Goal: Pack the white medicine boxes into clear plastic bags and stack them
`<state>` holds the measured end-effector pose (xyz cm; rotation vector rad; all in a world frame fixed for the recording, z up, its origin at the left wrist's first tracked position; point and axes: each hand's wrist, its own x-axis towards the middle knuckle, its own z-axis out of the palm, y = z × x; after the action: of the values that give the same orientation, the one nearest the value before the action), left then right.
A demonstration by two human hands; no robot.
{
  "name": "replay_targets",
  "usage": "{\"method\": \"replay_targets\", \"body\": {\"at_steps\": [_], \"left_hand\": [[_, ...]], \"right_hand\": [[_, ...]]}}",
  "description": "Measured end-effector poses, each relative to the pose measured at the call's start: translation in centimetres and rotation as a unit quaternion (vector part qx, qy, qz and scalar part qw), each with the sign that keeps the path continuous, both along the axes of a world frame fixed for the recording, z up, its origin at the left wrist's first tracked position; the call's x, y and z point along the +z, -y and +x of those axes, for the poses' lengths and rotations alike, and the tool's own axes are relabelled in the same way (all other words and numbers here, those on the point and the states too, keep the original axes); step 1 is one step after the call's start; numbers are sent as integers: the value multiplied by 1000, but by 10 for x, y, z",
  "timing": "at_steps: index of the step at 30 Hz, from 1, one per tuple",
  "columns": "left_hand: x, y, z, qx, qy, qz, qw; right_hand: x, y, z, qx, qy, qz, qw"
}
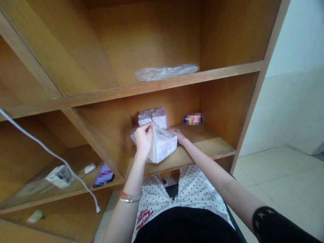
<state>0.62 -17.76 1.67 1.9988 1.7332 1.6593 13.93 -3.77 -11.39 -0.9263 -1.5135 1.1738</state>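
Observation:
A white box-shaped pack in clear plastic wrap (163,145) sits at the front of the middle shelf. My left hand (144,136) is closed at its upper left edge, pinching the loose plastic wrap between thumb and fingers. At the pack's right rear side, my right hand (179,135) holds against it; its fingertips are partly hidden behind the pack. Right behind stand more white packs in plastic wrap (153,117), side by side. Some of the wrapping also shows to the left of my left hand.
A clear plastic bag (167,72) lies on the shelf above. At the right rear is a blurred small packet (192,118). The left compartment holds a white carton (61,177), a small white object (89,168) and a purple packet (103,175). A white cable (50,152) hangs before it.

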Motion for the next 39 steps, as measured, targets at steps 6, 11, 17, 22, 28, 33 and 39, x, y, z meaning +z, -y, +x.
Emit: {"method": "replay_targets", "body": {"at_steps": [6, 11, 17, 22, 28, 33, 39], "left_hand": [[-9, -13, -14, -55, 32, -30, 998], [-7, -9, -21, -124, 31, -34, 991], [8, 11, -13, -270, 67, -84, 957], [11, 20, -7, -284, 131, -59, 948], [12, 31, -22, -294, 206, -67, 931], [12, 51, -31, -321, 6, -266, 909], [-4, 62, -31, -162, -208, -205, 942]], "right_hand": [[18, 7, 10, 114, -61, -33, 991], [28, 24, 21, 136, -66, -22, 988], [57, 69, 29, 142, -49, 68, 986], [89, 101, 31, 134, 10, 138, 981], [101, 109, 51, 145, 18, 156, 977], [100, 112, 55, 168, 119, 175, 963], [106, 122, 53, 55, 328, 200, 922]]}}
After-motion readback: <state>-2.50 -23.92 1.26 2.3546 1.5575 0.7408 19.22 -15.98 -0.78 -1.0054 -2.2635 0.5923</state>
